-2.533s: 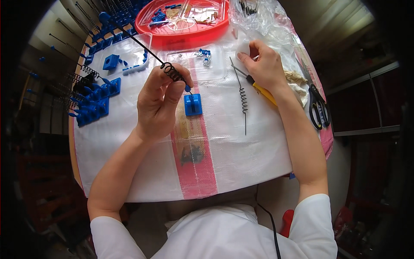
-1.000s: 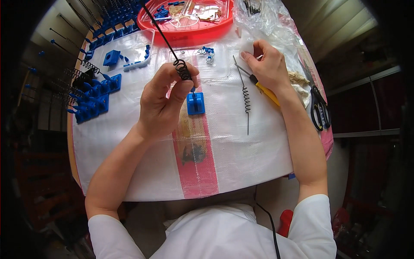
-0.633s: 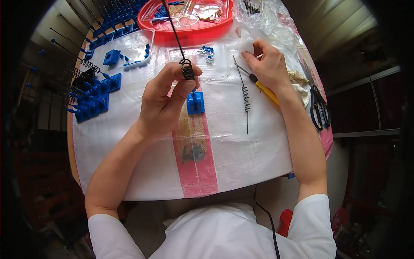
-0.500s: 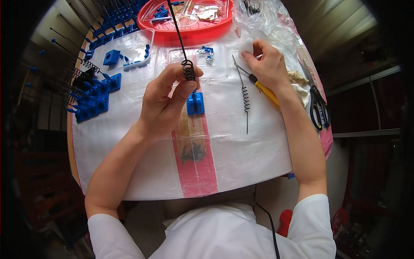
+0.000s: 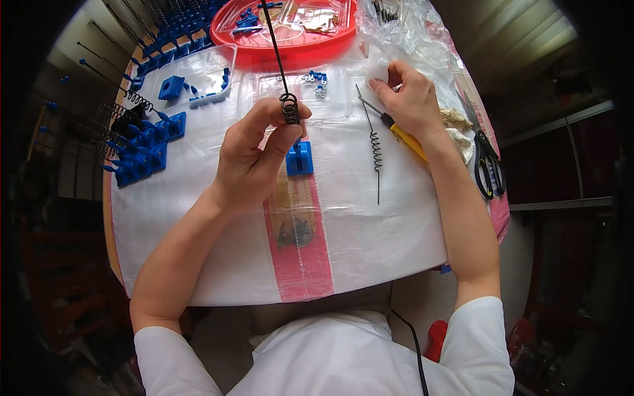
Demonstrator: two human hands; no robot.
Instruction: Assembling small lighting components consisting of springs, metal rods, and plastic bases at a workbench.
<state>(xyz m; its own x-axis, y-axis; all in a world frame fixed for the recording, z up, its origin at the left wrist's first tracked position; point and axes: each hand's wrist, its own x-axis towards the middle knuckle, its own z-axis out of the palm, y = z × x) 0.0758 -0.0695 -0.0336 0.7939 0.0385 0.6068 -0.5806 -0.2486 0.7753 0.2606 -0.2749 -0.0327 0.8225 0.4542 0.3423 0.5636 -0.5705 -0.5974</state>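
Observation:
My left hand (image 5: 257,142) is closed, thumb and fingers pinching a black coil spring (image 5: 289,105) whose long straight wire points up and away. Just below those fingertips is a blue plastic block (image 5: 299,158); whether it joins the spring is hidden by the hand. At the far right of the cloth, my right hand (image 5: 413,99) is closed on a whitish translucent thing (image 5: 378,72), its kind unclear. Beside that hand lie a second black spring with straight ends (image 5: 376,152) and a yellow-handled tool (image 5: 408,140) with a thin metal shaft, partly under my wrist.
Blue stands with springs (image 5: 142,155) crowd the left side. Clear plastic trays (image 5: 337,109) hold small blue and white parts. At the back are a red tray (image 5: 284,53) and a crumpled plastic bag (image 5: 409,30). Black-handled scissors (image 5: 487,165) lie near the right edge.

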